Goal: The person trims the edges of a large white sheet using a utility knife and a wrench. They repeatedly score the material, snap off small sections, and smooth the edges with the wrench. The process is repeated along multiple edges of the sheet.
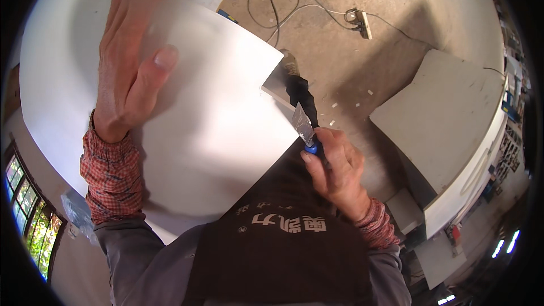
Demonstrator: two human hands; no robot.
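Note:
A large white panel [209, 141] with a stepped notch in its right edge lies in front of me on the left. Over its far left part is my left hand [127, 71], fingers stretched out and thumb apart, holding nothing. Its fingertips are smeared by motion, and I cannot tell whether they touch the panel. My right hand [343, 173] grips a putty knife [304, 127] by its blue handle, just off the panel's right edge. Its metal blade points up and away from me, with whitish residue on it.
A pale board-topped table [447, 119] stands at the right. On the concrete floor lie a looped cable [271, 5], a power strip [365, 25] and small scraps. Clear plastic wrap [79, 212] hangs by the window [31, 215] at left.

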